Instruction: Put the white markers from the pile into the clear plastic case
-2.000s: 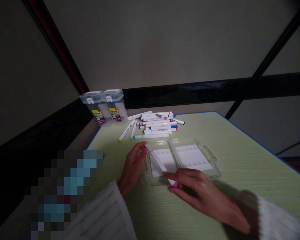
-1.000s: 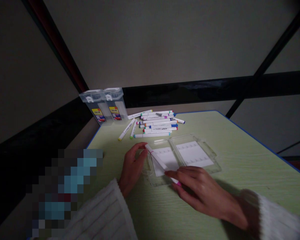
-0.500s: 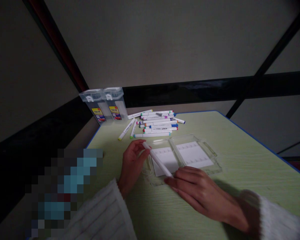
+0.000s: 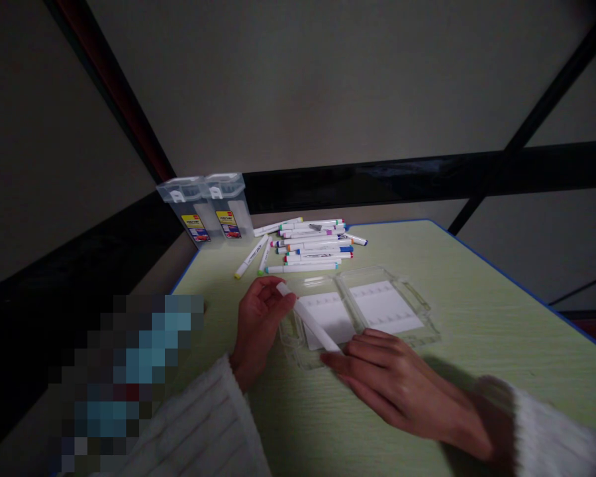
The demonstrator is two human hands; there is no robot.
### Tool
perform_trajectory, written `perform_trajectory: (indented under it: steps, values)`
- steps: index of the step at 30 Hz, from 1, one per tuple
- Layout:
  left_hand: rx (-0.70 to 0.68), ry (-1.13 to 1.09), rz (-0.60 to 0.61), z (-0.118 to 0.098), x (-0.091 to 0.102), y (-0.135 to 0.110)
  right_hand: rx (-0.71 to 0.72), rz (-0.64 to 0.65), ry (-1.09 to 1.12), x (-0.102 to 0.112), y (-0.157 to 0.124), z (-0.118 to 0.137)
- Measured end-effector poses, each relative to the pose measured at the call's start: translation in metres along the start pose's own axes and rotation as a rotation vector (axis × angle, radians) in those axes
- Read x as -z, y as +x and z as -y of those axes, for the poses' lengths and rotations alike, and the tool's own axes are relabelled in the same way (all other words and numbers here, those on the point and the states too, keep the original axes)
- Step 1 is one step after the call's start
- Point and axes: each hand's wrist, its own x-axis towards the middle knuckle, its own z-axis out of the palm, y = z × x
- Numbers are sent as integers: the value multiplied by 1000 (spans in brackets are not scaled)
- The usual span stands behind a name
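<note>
A white marker (image 4: 318, 326) slants between my two hands, above an open clear plastic case (image 4: 347, 301). My left hand (image 4: 262, 315) pinches its upper end between thumb and fingers. Around the lower end, my right hand (image 4: 390, 374) is closed, hiding the tip. Near the left thumb the marker's outline is partly covered, so whether the cap there is apart from the barrel cannot be made out. White printed cards (image 4: 385, 306) lie in both halves of the case.
Behind the case lies a pile of white markers (image 4: 312, 245) with coloured ends. Two lidded clear plastic boxes (image 4: 228, 215) with yellow labels stand at the back left, close to the wall (image 4: 328, 93). The pale green table (image 4: 477, 298) has a blue edge.
My left hand has shifted slightly left, taking the marker's upper end with it. My right hand and the marker's lower end have barely moved. The case and pile stay in place.
</note>
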Motion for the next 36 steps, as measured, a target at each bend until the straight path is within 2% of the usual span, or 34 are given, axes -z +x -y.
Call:
perform_trajectory:
  steps: [19, 36]
  values:
    - [-54, 109, -64, -1, 0, 2, 13, -16, -19, 0, 2, 0]
    - [-107, 149, -49, -2, 4, 4, 14, -89, -28, 2, 3, 4]
